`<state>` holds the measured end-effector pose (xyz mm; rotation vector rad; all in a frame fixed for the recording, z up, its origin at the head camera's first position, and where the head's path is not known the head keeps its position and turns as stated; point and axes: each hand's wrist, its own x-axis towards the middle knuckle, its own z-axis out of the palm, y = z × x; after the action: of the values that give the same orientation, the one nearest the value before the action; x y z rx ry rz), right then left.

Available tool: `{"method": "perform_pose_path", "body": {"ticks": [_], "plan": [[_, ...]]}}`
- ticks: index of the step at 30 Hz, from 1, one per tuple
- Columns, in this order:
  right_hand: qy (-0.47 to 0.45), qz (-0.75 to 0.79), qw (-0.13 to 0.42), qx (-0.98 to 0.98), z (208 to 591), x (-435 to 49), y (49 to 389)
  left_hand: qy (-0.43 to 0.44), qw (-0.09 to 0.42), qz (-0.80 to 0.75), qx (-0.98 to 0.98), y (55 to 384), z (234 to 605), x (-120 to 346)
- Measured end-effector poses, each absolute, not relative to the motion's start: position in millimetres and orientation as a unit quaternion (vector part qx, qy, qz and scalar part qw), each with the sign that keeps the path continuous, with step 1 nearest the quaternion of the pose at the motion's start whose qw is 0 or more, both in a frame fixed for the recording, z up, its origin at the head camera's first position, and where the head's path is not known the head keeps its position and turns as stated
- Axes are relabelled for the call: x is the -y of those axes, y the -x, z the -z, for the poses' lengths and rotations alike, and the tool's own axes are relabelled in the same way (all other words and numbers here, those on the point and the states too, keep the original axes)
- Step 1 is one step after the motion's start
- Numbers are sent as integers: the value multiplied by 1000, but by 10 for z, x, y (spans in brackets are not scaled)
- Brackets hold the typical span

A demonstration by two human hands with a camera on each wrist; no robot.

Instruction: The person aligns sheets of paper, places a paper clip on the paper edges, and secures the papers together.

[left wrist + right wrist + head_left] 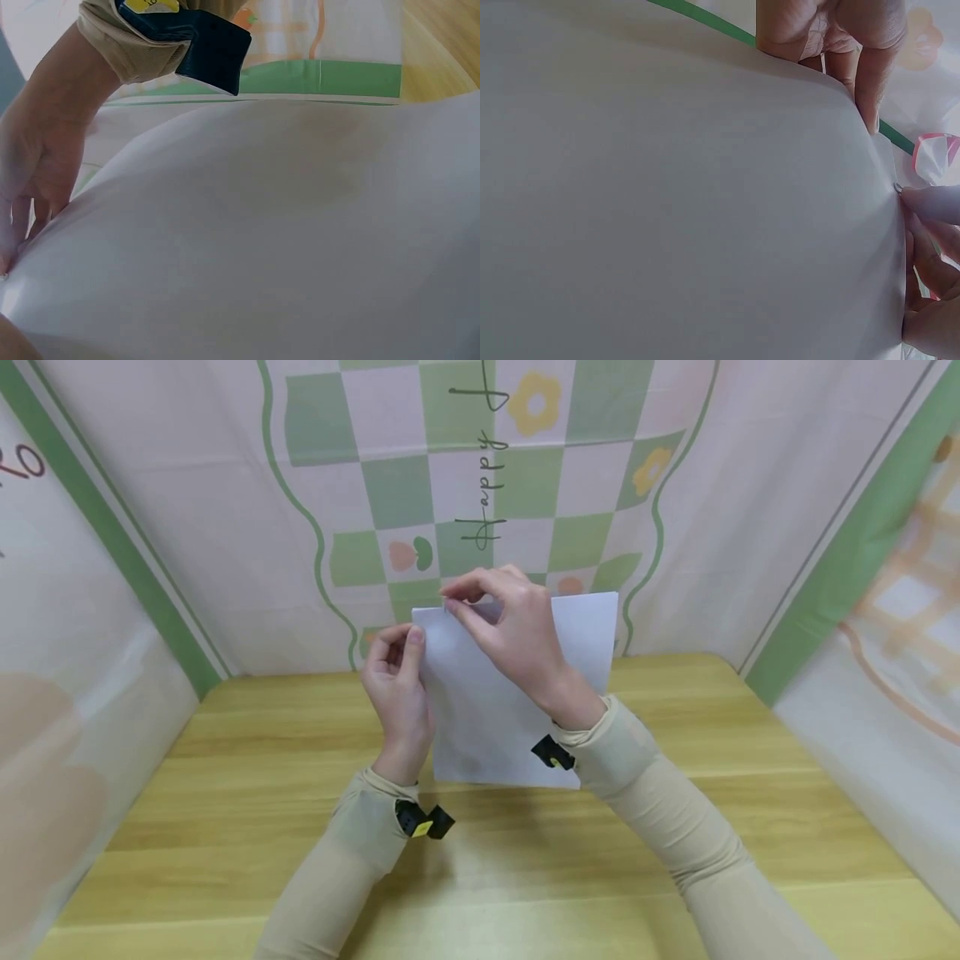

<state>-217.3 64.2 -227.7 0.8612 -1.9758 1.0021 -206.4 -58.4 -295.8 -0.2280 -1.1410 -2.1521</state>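
Observation:
A white sheet of paper [510, 710] stands raised above the table; whether it is one sheet or several I cannot tell. My left hand [397, 681] grips its left edge near the top corner, thumb in front and fingers behind. At the paper's top edge, close to that corner, my right hand [517, 627] pinches a small metal paper clip [898, 187]. The clip sits against the edge, mostly covered by fingertips. In the left wrist view, the right hand [45, 150] reaches the paper's edge from the left, and only a bit of the left hand [15, 341] shows.
Below is a wood-grain table [247, 835]. A printed cloth with green checks and flowers [465, 485] hangs close behind the paper, and cloth walls [90, 610] stand on both sides. Small black cameras [423, 820] are strapped to both wrists over beige sleeves [345, 852].

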Motion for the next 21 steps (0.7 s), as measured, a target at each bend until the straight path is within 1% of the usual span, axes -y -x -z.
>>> {"method": "perform_pose_path", "body": {"ticks": [21], "plan": [[-333,-392,381,769,2287,-650,2180,82,338,826,443,2070,2949,572]]}}
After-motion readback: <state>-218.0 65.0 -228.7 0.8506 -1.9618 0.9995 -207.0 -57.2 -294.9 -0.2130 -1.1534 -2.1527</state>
